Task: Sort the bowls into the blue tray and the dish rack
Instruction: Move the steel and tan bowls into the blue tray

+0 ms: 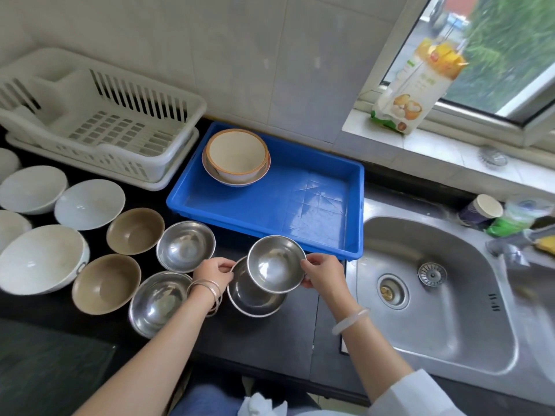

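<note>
The right hand (322,274) grips the rim of the upper steel bowl (274,264), mouth up and tipped slightly toward the person, just above the lower steel bowl (255,298), whose rim the left hand (213,271) pinches on the tabletop (270,340). Just behind, the blue tray (285,199) lies lengthwise left to right, with 2 nested cream bowls (237,154) in its far left corner. The dish rack (99,121) stands to its left.

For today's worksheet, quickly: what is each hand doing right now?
Left hand: pinches the lower steel bowl.
Right hand: holds the upper steel bowl.
</note>
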Action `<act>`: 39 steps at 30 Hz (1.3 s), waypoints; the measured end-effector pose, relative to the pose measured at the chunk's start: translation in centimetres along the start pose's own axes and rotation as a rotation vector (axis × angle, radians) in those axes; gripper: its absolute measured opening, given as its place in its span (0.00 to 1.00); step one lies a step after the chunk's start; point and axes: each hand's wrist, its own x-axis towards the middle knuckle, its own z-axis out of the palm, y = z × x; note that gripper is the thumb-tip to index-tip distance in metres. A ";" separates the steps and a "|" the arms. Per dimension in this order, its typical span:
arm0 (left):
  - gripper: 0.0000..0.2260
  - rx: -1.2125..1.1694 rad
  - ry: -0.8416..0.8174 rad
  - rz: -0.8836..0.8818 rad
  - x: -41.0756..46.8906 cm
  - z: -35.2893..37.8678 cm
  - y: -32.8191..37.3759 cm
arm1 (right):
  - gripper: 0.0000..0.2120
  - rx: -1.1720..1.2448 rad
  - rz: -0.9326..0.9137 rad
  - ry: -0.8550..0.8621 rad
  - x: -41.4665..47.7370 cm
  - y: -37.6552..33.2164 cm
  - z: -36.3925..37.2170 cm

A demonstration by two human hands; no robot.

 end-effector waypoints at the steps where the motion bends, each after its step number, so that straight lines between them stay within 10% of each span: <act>1: 0.10 -0.045 0.003 -0.007 0.0 0.2 0.0 | 0.09 -0.017 -0.011 0.006 0.0 0.1 0.0; 25: 0.12 -0.478 -0.207 -0.253 0.2 1.1 -1.3 | 0.07 0.044 0.089 -0.031 -0.1 4.1 3.0; 39: 0.13 -0.468 -0.319 -0.040 2.0 -1.8 3.4 | 0.11 0.225 0.036 0.118 -0.2 1.3 3.6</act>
